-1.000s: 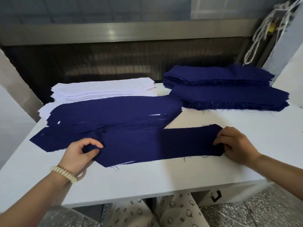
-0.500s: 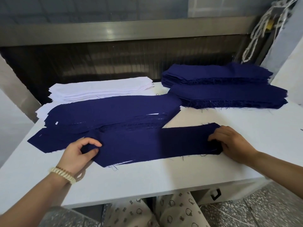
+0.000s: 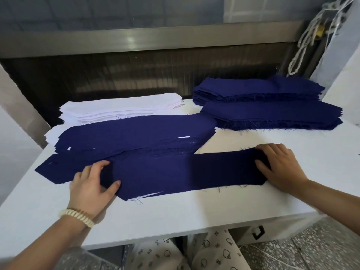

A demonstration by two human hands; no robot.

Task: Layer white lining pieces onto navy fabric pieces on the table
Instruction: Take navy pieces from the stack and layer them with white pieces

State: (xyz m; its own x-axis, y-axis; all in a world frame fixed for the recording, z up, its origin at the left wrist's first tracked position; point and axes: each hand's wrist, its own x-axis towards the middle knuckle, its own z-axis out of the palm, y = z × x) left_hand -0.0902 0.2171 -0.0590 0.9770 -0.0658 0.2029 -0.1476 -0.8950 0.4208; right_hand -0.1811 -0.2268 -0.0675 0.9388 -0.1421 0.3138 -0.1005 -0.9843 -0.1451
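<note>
A long navy fabric piece lies flat near the table's front, with a thin white lining edge showing under its near side. My left hand grips its left end, thumb on top and index finger along the far edge. My right hand holds its right end, thumb on the cloth and fingers over the far edge. Behind it lies a spread stack of navy pieces with white slivers between them. A stack of white lining pieces sits at the back left.
Two thick stacks of navy pieces stand at the back right of the white table. A metal rail and dark panel close off the back. White cords hang at the far right. My patterned trousers show below the table's front edge.
The right end of the front navy piece shifted slightly left, then back right with my right hand. My left thumb now lies flatter on the cloth.
</note>
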